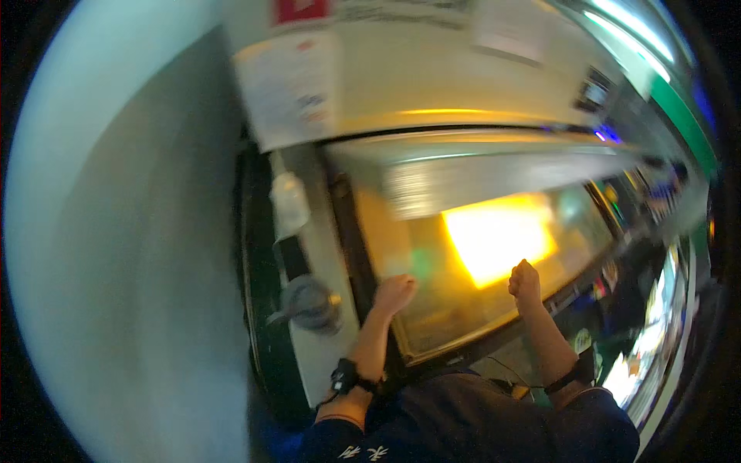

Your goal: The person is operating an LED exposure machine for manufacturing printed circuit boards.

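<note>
My left hand is closed into a fist over the left part of a wide, dark-framed bed with a shiny, amber-lit surface. Nothing sticks out of its fingers. Farther right, my right hand is also a closed fist, raised over the bed near the lower right corner of a glaring yellow-white patch of light. No object shows in that hand either. Both forearms reach in from the lower edge, each with a dark strap. Motion blur hides finer detail, and I cannot tell whether either fist touches the bed.
A silver panel spans the bed's back, below a pale housing with papers. On the left ledge stand a whitish bottle and a clear grey jug-like container. A pale wall rises farther left. Blurred clutter lies right.
</note>
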